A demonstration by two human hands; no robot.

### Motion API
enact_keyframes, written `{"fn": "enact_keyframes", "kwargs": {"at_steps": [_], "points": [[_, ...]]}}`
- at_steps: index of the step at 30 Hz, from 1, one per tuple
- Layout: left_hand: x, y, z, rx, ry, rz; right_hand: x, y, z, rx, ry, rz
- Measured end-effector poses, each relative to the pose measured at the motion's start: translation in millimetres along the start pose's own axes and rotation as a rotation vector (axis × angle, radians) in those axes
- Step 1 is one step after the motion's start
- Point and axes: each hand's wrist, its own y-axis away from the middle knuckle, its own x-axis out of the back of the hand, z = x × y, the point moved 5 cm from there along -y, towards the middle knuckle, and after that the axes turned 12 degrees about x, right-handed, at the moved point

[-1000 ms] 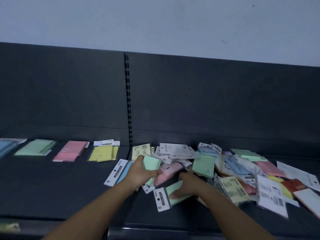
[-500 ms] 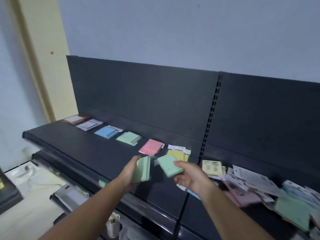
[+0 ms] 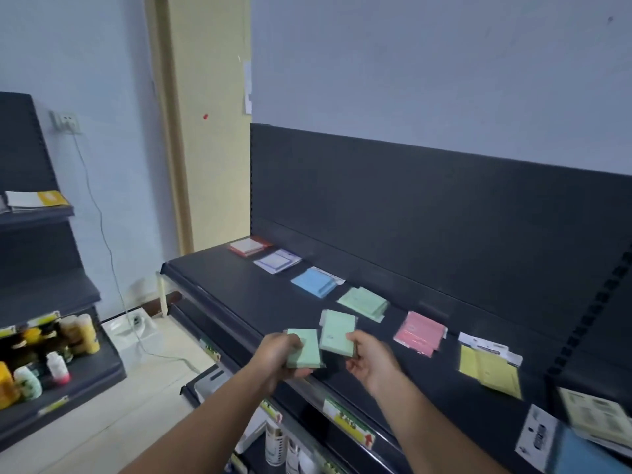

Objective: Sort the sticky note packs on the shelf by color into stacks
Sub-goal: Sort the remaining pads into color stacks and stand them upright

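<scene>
Left grip (image 3: 278,354) holds one green pack (image 3: 304,348), right grip (image 3: 371,362) a second green pack (image 3: 338,333); hasty release, I judge, skews the back-edge green stack (image 3: 364,302).

On my left I see a dark rack (image 3: 41,295) with bottles (image 3: 80,333) on its lower level and a booklet (image 3: 34,200) higher up. A cable (image 3: 102,227) hangs from a wall socket (image 3: 66,122) towards the floor. A red dot (image 3: 205,116) sits on the yellow door (image 3: 212,172)
</scene>
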Motion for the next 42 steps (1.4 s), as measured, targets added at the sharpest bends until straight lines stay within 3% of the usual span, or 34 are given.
{"fn": "enact_keyframes", "kwargs": {"at_steps": [6,14,20,25,30,32,39,42], "points": [[4,-39,20,0.065,-0.053,-0.077,4,-25,-10,0.015,-0.077,0.108],[-72,-87,50,0.056,-0.106,-0.298,18,-86,-23,0.007,-0.024,0.160],[-118,-133,87,-0.098,-0.207,-0.235,33,-139,-53,0.165,0.074,0.202],[-133,-177,96,-0.102,-0.258,-0.196,46,-178,-55,0.303,0.262,0.316],[-135,-199,100,-0.512,-0.923,0.127,54,-200,-37,0.336,0.546,0.408],[-134,-205,100,-0.565,-1.042,0.203,54,-207,-37,0.370,0.640,0.417],[-132,-211,107,-0.585,-1.037,0.104,48,-193,-31,0.347,0.515,0.518],[-134,-189,114,-0.759,-0.883,0.041,49,-172,-29,0.338,0.440,0.585]]}}
